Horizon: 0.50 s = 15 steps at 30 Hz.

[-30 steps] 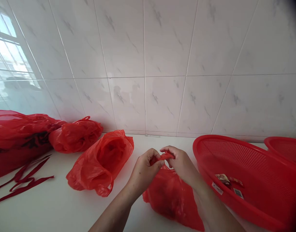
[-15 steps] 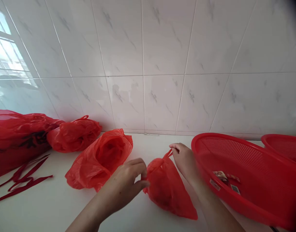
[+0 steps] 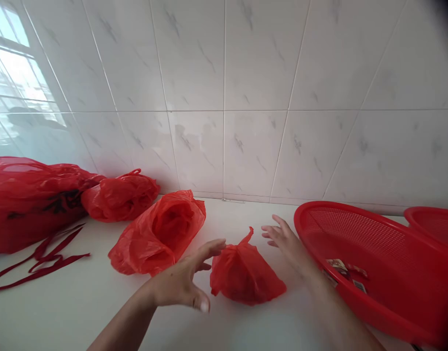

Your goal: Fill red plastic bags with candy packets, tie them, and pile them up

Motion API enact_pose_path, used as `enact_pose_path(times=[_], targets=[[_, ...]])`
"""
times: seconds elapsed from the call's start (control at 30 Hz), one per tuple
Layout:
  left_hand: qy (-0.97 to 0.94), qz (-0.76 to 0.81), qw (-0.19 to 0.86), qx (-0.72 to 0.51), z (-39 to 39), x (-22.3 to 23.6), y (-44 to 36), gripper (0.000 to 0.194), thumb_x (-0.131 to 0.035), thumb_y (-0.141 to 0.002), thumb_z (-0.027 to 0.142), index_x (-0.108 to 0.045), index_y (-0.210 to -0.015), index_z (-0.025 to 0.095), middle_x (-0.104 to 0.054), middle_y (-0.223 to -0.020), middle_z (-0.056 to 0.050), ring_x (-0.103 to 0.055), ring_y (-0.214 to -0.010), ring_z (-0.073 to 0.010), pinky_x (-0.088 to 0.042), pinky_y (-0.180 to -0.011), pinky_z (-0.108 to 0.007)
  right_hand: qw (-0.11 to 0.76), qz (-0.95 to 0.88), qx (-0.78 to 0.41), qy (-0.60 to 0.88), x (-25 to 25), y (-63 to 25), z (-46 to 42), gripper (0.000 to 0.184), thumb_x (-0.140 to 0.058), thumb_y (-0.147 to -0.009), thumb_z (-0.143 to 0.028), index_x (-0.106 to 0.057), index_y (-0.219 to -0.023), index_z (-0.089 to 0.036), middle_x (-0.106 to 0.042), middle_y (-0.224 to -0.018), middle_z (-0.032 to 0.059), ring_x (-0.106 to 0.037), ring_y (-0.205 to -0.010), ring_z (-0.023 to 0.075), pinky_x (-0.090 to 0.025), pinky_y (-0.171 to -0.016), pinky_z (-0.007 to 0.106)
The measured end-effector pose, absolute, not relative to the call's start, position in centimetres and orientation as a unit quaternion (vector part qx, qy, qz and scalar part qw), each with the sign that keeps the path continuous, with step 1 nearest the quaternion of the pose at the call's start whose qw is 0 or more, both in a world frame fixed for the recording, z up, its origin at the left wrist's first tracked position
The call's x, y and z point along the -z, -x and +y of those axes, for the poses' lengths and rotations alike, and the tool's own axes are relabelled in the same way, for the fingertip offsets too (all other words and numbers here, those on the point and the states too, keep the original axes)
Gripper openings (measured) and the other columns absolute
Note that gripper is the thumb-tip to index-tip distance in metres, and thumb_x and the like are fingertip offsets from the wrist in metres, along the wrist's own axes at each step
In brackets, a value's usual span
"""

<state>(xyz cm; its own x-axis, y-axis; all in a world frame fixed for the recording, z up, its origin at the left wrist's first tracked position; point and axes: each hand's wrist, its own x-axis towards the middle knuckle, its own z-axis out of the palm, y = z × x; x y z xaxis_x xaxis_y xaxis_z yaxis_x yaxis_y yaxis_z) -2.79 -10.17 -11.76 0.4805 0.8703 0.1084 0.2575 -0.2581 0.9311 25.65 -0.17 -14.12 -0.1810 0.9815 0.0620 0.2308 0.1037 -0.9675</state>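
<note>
A small red plastic bag (image 3: 248, 278), gathered at the top with a twisted end sticking up, rests on the white table between my hands. Something darker shows dimly through its film, but I cannot make out what. My left hand (image 3: 189, 280) is open just left of this bag, thumb and fingers apart and nothing in it. To the right of the bag, my right hand (image 3: 282, 239) is also open, its fingers stretched toward the bag without gripping it. Behind my left hand lies another red plastic bag (image 3: 151, 239) with its mouth gaping to the right.
A large red plastic basket (image 3: 370, 229) with a few small packets (image 3: 346, 270) inside stands on the right, a second red basket (image 3: 436, 222) behind it. Bunched red bags (image 3: 121, 197), a big red bag (image 3: 30, 204) and red straps (image 3: 55, 258) lie left. A tiled wall borders the back.
My right hand has let go of the bag's twisted top and drawn slightly away. My left hand has opened wide beside the bag, which now sits on its own, a little further left.
</note>
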Motion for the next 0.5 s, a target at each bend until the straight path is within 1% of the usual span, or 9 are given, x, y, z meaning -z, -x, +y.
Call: enact_pose_path(times=[0.1,0.13,0.17,0.2,0.27,0.33,0.37,0.43,0.5], targets=[[-0.664,0.410,0.510,-0.361,-8.6,14.2,3.4,0.075,-0.058,-0.078,0.054,-0.026,-0.143,0.032,-0.018,-0.152,-0.008,-0.018,-0.138,-0.0282,-0.026,-0.107,-0.048,0.330,-0.626,-0.536,0.460,15.5,-26.9,-1.3,0.077,-0.058,-0.079,-0.053,-0.025,-0.143,-0.028,-0.043,-0.138,0.0124,-0.047,-0.120,0.0261,-0.035,-0.099,0.044],[-0.656,0.420,0.515,-0.358,-8.2,15.0,3.3,0.078,-0.058,-0.078,0.053,-0.023,-0.144,0.031,-0.016,-0.153,-0.009,-0.018,-0.138,-0.0291,-0.025,-0.107,-0.049,0.303,-0.636,-0.547,0.452,15.9,-27.0,-1.7,0.081,-0.064,-0.075,-0.050,-0.026,-0.142,-0.026,-0.037,-0.143,0.0133,-0.040,-0.127,0.0272,-0.034,-0.101,0.043],[-0.658,0.422,0.519,-0.346,-7.9,15.8,3.0,0.087,-0.064,-0.074,0.051,-0.017,-0.145,0.031,-0.015,-0.153,-0.010,-0.019,-0.138,-0.0302,-0.025,-0.107,-0.050,0.280,-0.646,-0.553,0.445,16.1,-27.0,-2.1,0.085,-0.070,-0.070,-0.045,-0.028,-0.142,-0.025,-0.034,-0.145,0.0139,-0.035,-0.130,0.0284,-0.034,-0.101,0.043],[-0.667,0.415,0.523,-0.331,-7.7,16.6,2.5,0.101,-0.071,-0.068,0.047,-0.010,-0.146,0.030,-0.015,-0.152,-0.011,-0.020,-0.137,-0.0313,-0.026,-0.106,-0.050,0.263,-0.655,-0.558,0.436,16.2,-26.7,-2.6,0.089,-0.075,-0.065,-0.040,-0.031,-0.141,-0.024,-0.034,-0.144,0.0141,-0.034,-0.130,0.0295,-0.036,-0.099,0.042],[-0.683,0.393,0.524,-0.322,-7.4,18.0,1.2,0.124,-0.081,-0.057,0.038,0.005,-0.146,0.031,-0.014,-0.152,-0.013,-0.022,-0.136,-0.0320,-0.028,-0.105,-0.051,0.243,-0.670,-0.575,0.402,15.9,-25.6,-3.5,0.088,-0.078,-0.058,-0.026,-0.037,-0.136,-0.025,-0.042,-0.138,0.0121,-0.042,-0.124,0.0298,-0.044,-0.092,0.040],[-0.683,0.376,0.518,-0.353,-7.1,18.9,-0.3,0.134,-0.084,-0.052,0.035,0.011,-0.145,0.030,-0.015,-0.151,-0.015,-0.023,-0.135,-0.0324,-0.029,-0.105,-0.051,0.251,-0.684,-0.581,0.362,15.4,-24.1,-4.3,0.083,-0.075,-0.053,-0.016,-0.044,-0.129,-0.026,-0.055,-0.125,0.0079,-0.053,-0.111,0.0276,-0.049,-0.081,0.037],[-0.676,0.371,0.514,-0.375,-6.9,19.2,-1.1,0.135,-0.085,-0.049,0.035,0.009,-0.145,0.029,-0.019,-0.149,-0.016,-0.025,-0.134,-0.0329,-0.029,-0.104,-0.051,0.257,-0.691,-0.578,0.350,15.2,-23.3,-4.6,0.078,-0.074,-0.052,-0.014,-0.047,-0.125,-0.026,-0.060,-0.117,0.0060,-0.057,-0.103,0.0264,-0.051,-0.075,0.035],[-0.658,0.368,0.504,-0.421,-6.6,19.4,-2.6,0.130,-0.086,-0.046,0.035,-0.004,-0.146,0.029,-0.035,-0.141,-0.016,-0.036,-0.128,-0.0330,-0.034,-0.101,-0.050,0.271,-0.705,-0.557,0.346,15.2,-21.9,-4.9,0.064,-0.073,-0.054,-0.016,-0.052,-0.114,-0.025,-0.064,-0.104,0.0041,-0.061,-0.092,0.0245,-0.051,-0.069,0.033],[-0.642,0.372,0.493,-0.455,-6.3,19.2,-3.9,0.110,-0.086,-0.045,0.034,-0.030,-0.140,0.026,-0.052,-0.124,-0.012,-0.051,-0.113,-0.0302,-0.042,-0.094,-0.046,0.291,-0.710,-0.523,0.372,15.8,-21.2,-5.0,0.045,-0.069,-0.061,-0.020,-0.055,-0.104,-0.024,-0.066,-0.093,0.0029,-0.062,-0.084,0.0231,-0.050,-0.066,0.032]])
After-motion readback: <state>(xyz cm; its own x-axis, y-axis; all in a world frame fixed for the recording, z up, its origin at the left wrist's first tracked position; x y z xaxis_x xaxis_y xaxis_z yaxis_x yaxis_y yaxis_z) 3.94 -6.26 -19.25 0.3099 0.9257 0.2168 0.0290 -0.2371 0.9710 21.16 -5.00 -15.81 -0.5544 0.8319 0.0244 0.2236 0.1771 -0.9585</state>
